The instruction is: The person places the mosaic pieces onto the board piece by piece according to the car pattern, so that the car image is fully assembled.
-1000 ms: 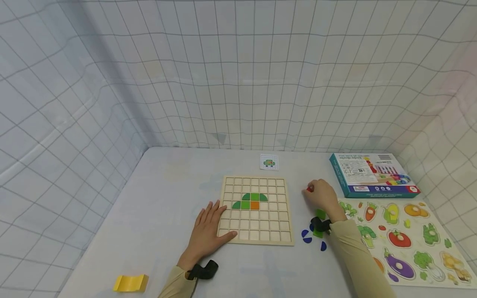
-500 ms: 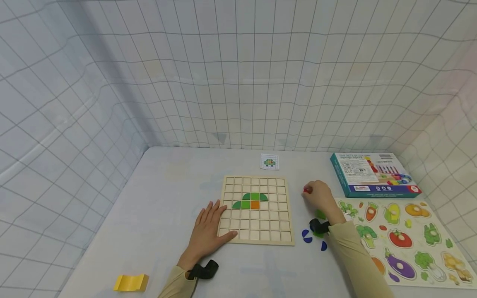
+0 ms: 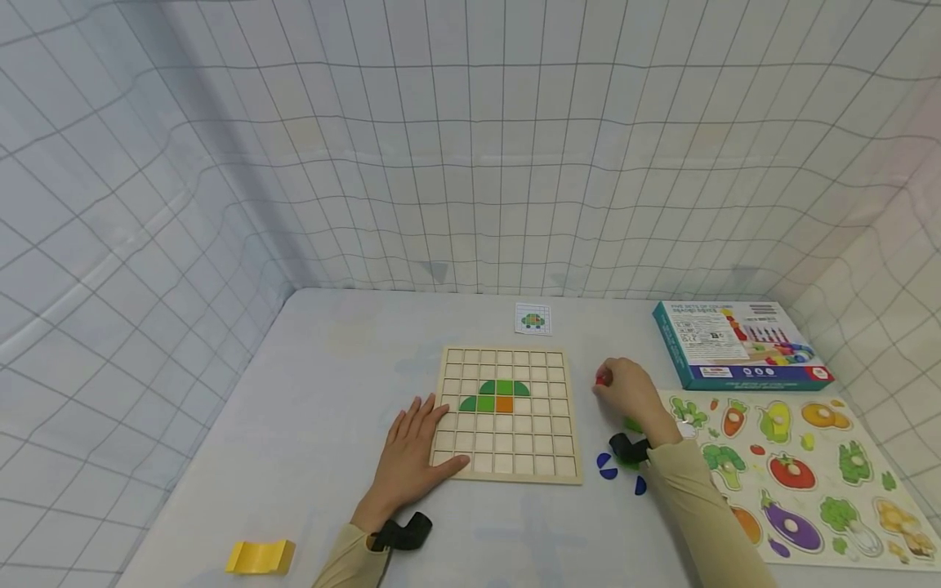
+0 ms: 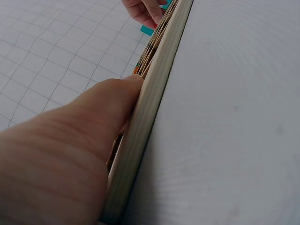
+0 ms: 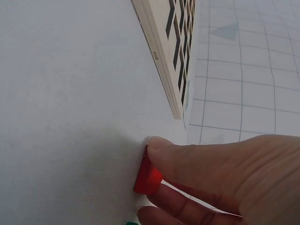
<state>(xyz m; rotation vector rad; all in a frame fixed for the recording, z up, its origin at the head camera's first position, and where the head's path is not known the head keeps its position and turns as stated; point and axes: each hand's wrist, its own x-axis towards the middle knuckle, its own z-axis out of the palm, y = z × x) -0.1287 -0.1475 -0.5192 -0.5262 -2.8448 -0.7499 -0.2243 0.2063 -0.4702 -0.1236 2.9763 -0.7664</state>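
A wooden grid board (image 3: 504, 461) lies in the middle of the table, with green pieces (image 3: 494, 389) and one orange piece (image 3: 503, 403) set in its cells. My left hand (image 3: 413, 454) lies flat with straight fingers on the board's near left corner; the left wrist view shows the thumb (image 4: 101, 101) against the board's edge (image 4: 154, 101). My right hand (image 3: 626, 392) is just right of the board and pinches a small red piece (image 3: 600, 379) (image 5: 147, 174) between thumb and fingers, low over the table.
Loose blue (image 3: 606, 465) and green (image 3: 632, 425) pieces lie by my right wrist. A vegetable puzzle board (image 3: 809, 474) and a teal box (image 3: 738, 343) are at the right. A pattern card (image 3: 532, 319) lies behind the board, a yellow block (image 3: 260, 556) at the near left.
My right hand has drifted slightly left and nearer with the red piece. The left hand has stayed on the board.
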